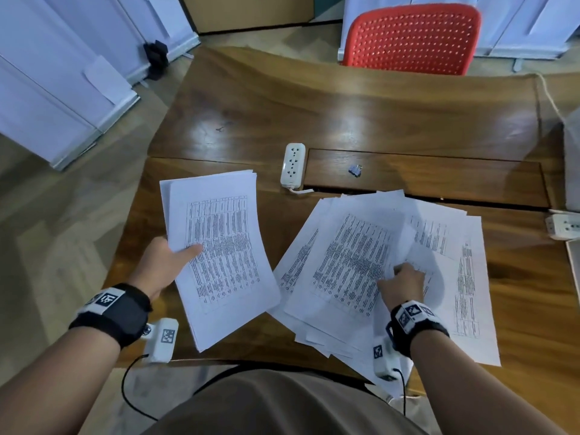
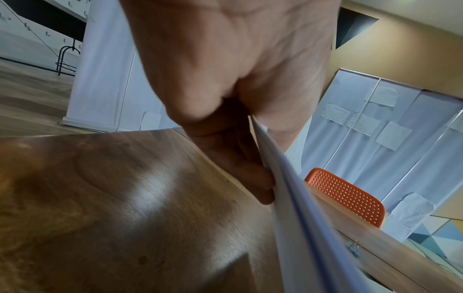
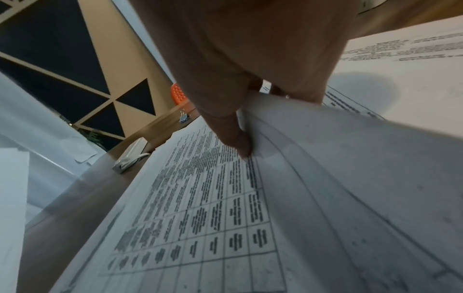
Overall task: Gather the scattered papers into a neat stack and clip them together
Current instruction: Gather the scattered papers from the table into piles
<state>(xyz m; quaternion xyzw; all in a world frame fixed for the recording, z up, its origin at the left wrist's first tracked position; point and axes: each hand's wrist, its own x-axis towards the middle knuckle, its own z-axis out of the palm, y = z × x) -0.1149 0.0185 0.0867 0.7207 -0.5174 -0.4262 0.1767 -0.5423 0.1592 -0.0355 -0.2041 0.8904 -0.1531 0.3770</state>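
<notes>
My left hand (image 1: 169,262) holds a gathered stack of printed sheets (image 1: 219,252) above the table's left side, thumb on top and fingers (image 2: 240,168) underneath. Its edge (image 2: 300,218) shows in the left wrist view. Several loose printed papers (image 1: 354,262) lie fanned on the table at the right. My right hand (image 1: 403,282) pinches the edge of one sheet (image 3: 350,178) and lifts it off that pile, thumb (image 3: 235,136) against the paper. A small binder clip (image 1: 355,169) lies on the table beyond the papers, seen small in the right wrist view (image 3: 184,117).
A white power strip (image 1: 292,164) lies mid-table by a recessed panel (image 1: 423,177). Another power strip (image 1: 563,226) sits at the right edge. A red perforated chair (image 1: 411,39) stands behind the wooden table (image 1: 282,98). White partitions stand at the left.
</notes>
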